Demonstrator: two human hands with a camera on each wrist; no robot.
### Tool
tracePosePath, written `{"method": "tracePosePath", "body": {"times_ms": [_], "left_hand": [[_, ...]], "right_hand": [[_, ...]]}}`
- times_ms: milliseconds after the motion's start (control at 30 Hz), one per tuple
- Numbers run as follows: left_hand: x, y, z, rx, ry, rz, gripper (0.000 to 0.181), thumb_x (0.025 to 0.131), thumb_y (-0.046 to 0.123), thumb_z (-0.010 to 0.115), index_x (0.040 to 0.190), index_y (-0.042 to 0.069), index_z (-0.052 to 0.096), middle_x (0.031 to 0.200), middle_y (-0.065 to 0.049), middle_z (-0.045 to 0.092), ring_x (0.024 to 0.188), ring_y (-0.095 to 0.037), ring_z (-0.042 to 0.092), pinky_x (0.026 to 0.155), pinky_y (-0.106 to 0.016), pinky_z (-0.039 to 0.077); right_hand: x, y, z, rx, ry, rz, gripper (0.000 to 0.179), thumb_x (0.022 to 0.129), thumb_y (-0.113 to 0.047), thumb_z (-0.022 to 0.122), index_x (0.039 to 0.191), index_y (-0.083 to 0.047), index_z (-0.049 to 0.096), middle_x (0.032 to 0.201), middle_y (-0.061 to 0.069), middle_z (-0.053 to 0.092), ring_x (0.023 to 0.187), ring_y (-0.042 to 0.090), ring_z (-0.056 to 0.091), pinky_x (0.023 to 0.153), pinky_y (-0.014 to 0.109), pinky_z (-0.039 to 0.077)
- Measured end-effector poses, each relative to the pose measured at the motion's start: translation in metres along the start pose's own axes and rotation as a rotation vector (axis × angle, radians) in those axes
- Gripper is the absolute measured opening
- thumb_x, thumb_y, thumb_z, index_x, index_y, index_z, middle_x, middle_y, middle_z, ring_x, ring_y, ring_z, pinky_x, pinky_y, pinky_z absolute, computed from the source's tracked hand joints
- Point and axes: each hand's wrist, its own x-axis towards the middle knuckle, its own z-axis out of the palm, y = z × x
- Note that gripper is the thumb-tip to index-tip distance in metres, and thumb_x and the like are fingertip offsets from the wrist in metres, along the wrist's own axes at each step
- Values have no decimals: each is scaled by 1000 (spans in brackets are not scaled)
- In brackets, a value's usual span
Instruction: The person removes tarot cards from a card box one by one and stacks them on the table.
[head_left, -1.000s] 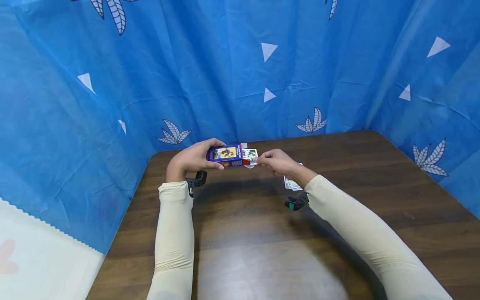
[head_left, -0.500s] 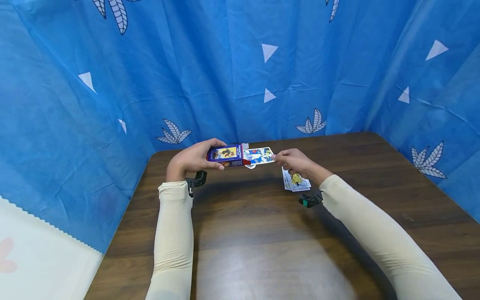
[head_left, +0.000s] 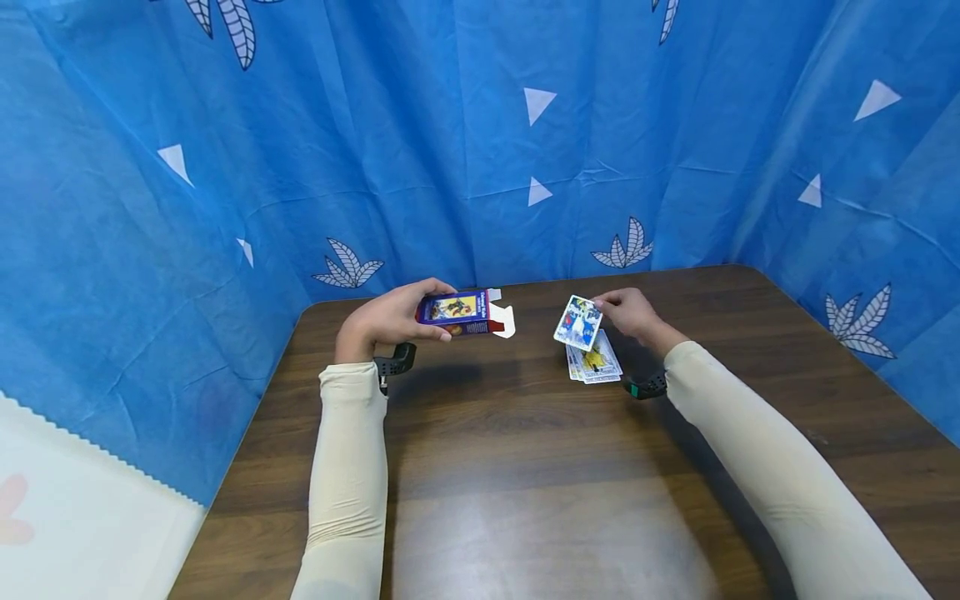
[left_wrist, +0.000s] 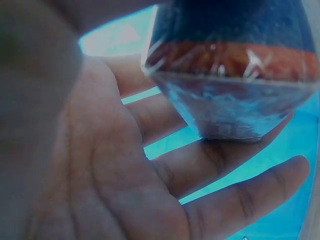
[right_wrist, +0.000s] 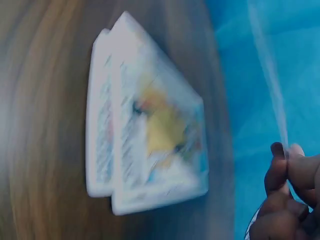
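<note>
While the left hand [head_left: 386, 321] grips a small card box [head_left: 459, 311] with fingers over its far edge and thumb along the near edge, the box is held above the brown wooden table [head_left: 525, 467], its long side running from nine to three o'clock and its white end flap [head_left: 501, 320] hanging open at the three o'clock end. Seen from the left wrist, the same box [left_wrist: 235, 75] shows a dark face, a red band and a shiny plastic wrap, with the fingers [left_wrist: 240, 200] spread loosely beneath it rather than pressed flat. Well to the three o'clock side of the box, the right hand [head_left: 633, 315] pinches a single picture card [head_left: 578, 322] between thumb and fingertips, the card tilted with its printed face toward the head camera and held clear of the tabletop. Just below that card, at its six o'clock, a small pile of cards [head_left: 594, 362] lies face up on the table, slightly fanned. In the right wrist view this pile [right_wrist: 150, 125] is blurred, showing a yellow patch on the top card, and the pinching fingertips [right_wrist: 285, 170] sit at the four o'clock corner of the frame. Blue fabric with white triangles and leaf prints [head_left: 525, 150] hangs behind the table at twelve o'clock.
</note>
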Motion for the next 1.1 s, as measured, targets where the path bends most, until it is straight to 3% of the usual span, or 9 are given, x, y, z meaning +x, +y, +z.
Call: {"method": "tracePosePath", "body": {"times_ms": [133,500,700,800,900,1000,1100], "left_hand": [[0,0,0,-2,-14,12,73,72,45,74,133,24,38,127,-4,46,111,-25,48,94,-41,46],[2,0,-3,-6,-7,15,74,72,42,75,134,22,38,129,-5,46,113,-25,47,95,-42,45],[3,-2,-2,-4,-7,3,74,73,41,75,133,23,38,130,-6,45,114,-26,47,96,-43,44],[4,-3,-2,-2,-3,0,74,72,40,76,133,23,38,130,-5,46,114,-26,47,96,-43,45],[4,-3,-2,-2,0,7,73,72,40,76,133,22,39,129,-5,46,113,-25,48,95,-42,45],[5,-2,-1,0,0,14,73,72,40,76,133,22,39,128,-5,47,112,-24,48,95,-42,45],[6,-2,-1,1,-5,14,75,71,43,76,133,22,39,128,-5,46,112,-25,48,95,-42,45]], "right_hand": [[3,9,0,-111,33,-5,39,93,-34,52,112,-2,64,108,17,59,89,27,50,68,32,45],[2,9,3,-360,2,-31,22,89,-24,60,90,-6,72,94,12,67,78,24,54,63,30,43],[1,7,10,-421,9,-5,16,88,-20,60,84,-7,69,87,9,65,76,23,55,65,34,44],[0,-1,14,-405,33,-30,18,89,-23,59,87,-7,66,86,9,63,76,23,55,64,34,44],[-5,-19,20,-347,69,-107,23,90,-30,57,88,-8,64,85,8,61,73,21,54,62,32,42],[-15,-46,29,-191,61,-212,28,91,-34,55,89,-7,64,83,10,59,71,20,50,60,30,41],[-27,-75,42,38,-20,-283,34,91,-39,55,89,-6,63,80,10,57,66,16,46,56,29,39]]}}
